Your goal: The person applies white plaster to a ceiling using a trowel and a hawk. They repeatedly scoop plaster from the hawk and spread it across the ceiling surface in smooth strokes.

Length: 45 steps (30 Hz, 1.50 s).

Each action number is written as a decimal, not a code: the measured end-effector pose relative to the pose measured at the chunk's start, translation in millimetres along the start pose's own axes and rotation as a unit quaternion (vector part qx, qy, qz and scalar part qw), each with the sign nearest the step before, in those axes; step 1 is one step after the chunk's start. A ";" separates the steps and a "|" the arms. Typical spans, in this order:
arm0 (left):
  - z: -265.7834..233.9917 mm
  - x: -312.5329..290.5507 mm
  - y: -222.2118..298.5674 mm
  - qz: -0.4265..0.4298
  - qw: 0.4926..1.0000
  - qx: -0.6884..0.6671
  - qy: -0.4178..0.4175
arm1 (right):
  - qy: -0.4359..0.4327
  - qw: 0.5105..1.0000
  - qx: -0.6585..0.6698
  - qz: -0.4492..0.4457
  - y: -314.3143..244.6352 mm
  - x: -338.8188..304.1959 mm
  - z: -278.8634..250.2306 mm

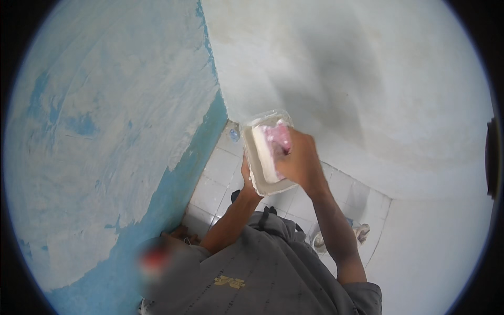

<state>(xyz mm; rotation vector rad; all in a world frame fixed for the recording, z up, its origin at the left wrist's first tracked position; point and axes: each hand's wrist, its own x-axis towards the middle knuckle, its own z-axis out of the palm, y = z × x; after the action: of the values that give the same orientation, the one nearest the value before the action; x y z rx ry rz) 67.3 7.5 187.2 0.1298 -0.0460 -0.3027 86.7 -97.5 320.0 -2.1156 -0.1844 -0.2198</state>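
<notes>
White putty fills the clear plastic tray (265,157) that you hold up in the room's corner, where the blue-patched wall (105,131) meets the pale plastered wall (367,79). Your left hand (245,181) grips the tray from underneath at its near left edge; its fingers are hidden under the tray, so you cannot tell how they sit. Your right hand (299,160) lies over the tray's right rim, fingers curled tightly on a pink-handled putty knife (273,147) whose blade rests in the putty. Below the tray, the white tiled floor (220,178) narrows into the corner, hemmed by both walls. A sandalled foot (362,231) stands on the tiles near the right wall's base, well apart from the tray.
</notes>
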 end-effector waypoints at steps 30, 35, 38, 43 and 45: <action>-13.1 -1.1 11.2 -0.011 0.996 -0.084 -0.017 | 0.034 0.988 -0.115 0.102 14.5 -19.7 16.4; 3.1 -2.8 10.1 0.013 0.997 -0.068 -0.042 | 0.063 0.987 -0.066 0.129 -2.7 -25.6 32.4; -8.6 -0.4 7.9 0.034 0.994 -0.070 -0.082 | 0.129 0.985 -0.057 0.104 -3.0 -30.5 49.4; -11.5 -7.3 19.1 0.043 0.999 -0.007 -0.013 | 0.133 0.985 -0.035 0.107 -13.9 -8.9 26.5; -20.9 -7.9 22.6 0.036 0.999 -0.009 -0.005 | 0.103 0.991 -0.038 0.079 -19.2 -6.9 21.5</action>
<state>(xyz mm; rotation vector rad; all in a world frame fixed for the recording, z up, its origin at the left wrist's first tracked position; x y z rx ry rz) 67.8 33.8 169.3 0.1076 -0.0572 -0.2316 77.6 -69.4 323.1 -2.1541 0.1148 -0.3543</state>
